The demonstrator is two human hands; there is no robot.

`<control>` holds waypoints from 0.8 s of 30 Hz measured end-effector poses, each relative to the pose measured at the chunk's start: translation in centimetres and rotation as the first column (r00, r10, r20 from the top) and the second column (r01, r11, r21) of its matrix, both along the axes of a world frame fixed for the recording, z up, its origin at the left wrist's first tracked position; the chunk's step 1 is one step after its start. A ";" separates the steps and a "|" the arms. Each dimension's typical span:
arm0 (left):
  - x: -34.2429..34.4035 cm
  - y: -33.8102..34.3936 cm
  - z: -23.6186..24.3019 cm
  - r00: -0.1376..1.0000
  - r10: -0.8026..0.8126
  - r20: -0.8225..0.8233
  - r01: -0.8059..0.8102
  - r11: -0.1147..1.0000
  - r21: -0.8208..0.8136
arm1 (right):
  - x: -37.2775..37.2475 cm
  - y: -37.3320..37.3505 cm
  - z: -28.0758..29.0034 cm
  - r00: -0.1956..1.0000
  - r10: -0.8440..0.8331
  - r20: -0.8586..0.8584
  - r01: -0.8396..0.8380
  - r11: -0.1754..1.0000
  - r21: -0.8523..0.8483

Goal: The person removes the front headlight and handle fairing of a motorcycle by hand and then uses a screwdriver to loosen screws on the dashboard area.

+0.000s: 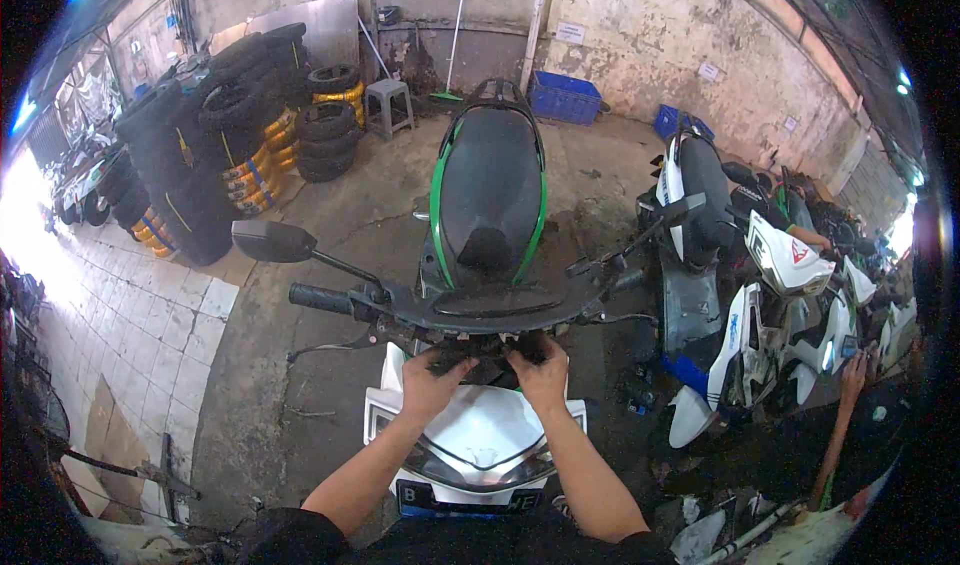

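Observation:
In front of me stands a motor scooter, its black seat (488,180) edged in green. Both my hands reach over its white front panel (480,427) to the dark gap beneath the black handlebar cover (480,307). My left hand (432,383) is curled at the gap's left side, thumb pointing inward. My right hand (541,373) mirrors it on the right, also curled. Dark parts lie between and under the fingers; what they grip is too dark to make out, and several fingertips are hidden. A number plate (468,498) sits below the panel.
The left mirror (272,241) and left grip (320,298) stick out beside my arm. Stacked tyres (240,130) and a grey stool (388,108) stand back left. A blue crate (564,97) is by the wall. At right are another scooter (700,190), loose white panels (738,340) and another person's hand (853,375).

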State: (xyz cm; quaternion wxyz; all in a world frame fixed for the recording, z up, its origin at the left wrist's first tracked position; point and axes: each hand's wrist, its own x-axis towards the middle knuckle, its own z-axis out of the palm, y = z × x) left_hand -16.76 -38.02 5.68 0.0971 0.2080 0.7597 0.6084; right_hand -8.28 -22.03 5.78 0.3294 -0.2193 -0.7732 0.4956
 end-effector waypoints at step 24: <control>-1.4 -0.3 -3.4 0.974 -0.225 -0.012 0.210 0.926 -0.312 | -1.3 -1.0 1.4 0.981 0.042 -0.189 -0.100 0.946 -0.310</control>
